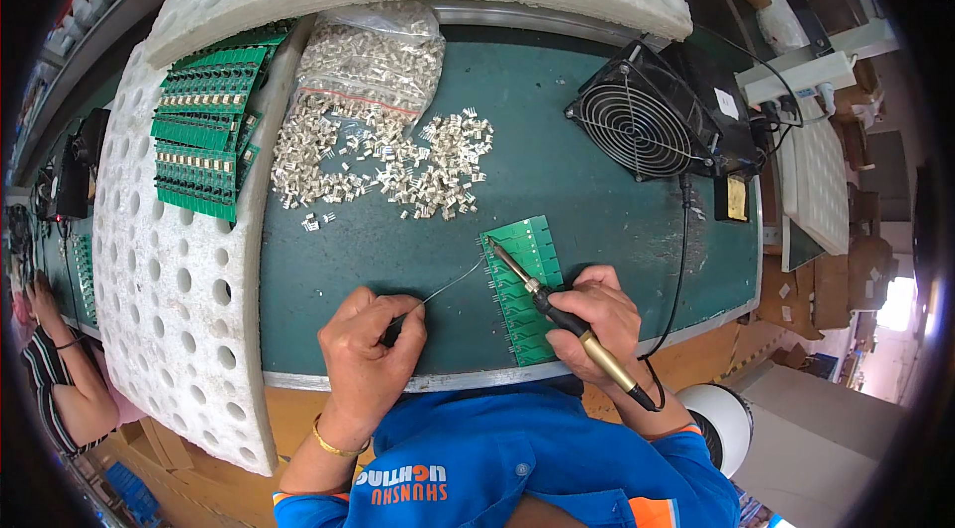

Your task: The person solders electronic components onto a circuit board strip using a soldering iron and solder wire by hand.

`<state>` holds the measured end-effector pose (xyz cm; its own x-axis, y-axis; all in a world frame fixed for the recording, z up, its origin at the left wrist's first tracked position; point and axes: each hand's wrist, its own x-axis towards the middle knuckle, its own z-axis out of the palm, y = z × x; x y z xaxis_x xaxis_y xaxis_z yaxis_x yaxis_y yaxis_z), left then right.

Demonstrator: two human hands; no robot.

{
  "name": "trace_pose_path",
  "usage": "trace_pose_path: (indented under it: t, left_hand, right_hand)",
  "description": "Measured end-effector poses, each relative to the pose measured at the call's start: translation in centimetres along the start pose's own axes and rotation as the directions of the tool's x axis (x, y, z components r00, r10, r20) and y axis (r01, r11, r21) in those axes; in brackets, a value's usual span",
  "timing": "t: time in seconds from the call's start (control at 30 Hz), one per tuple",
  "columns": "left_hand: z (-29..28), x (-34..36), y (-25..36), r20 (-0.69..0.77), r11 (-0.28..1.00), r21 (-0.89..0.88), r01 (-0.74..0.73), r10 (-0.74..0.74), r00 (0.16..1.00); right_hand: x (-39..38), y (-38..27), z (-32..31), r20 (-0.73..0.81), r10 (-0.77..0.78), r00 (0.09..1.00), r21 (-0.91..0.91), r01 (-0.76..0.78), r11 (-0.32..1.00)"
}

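Note:
A green circuit board (519,314) lies on the bench in front of me, with a row of pins along its left edge. My right hand (601,314) is closed around a soldering iron (601,357) with a black and gold handle. The iron's tip meets the board near its upper left corner. Pinched in my left hand (373,344) is a thin solder wire (454,282), its far end reaching to the iron's tip. Something dark shows between those fingers, mostly hidden.
Loose white connectors (438,170) spill from a clear plastic bag (373,56). Stacked green boards (204,130) rest on white foam (184,329) at left. A black fan (642,120) stands at the back right, its cable crossing the green bench (637,220). Another person's arm (85,379) shows far left.

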<state>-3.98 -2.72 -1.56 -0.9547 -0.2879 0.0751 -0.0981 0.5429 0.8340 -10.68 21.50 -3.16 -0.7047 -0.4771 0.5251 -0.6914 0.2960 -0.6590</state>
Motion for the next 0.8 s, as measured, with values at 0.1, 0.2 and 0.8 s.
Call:
trace_pose_path:
  t: [0.1,0.2,0.8]
  left_hand:
    - [-0.03,0.03,-0.01,-0.005,1.0,-0.001,0.001,-0.001,1.0]
    - [-0.15,0.06,0.08,-0.007,1.0,-0.005,0.0,0.0,1.0]
    - [-0.29,-0.04,0.1,-0.013,0.999,-0.028,0.017,-0.018,1.0]
  right_hand:
    - [-0.01,0.0,-0.04,0.001,-0.004,1.0,-0.006,0.004,1.0]
    - [-0.03,0.08,-0.05,0.001,-0.008,1.0,-0.005,0.008,1.0]
    - [0.31,0.18,-0.04,-0.03,0.053,0.998,0.059,-0.052,0.997]
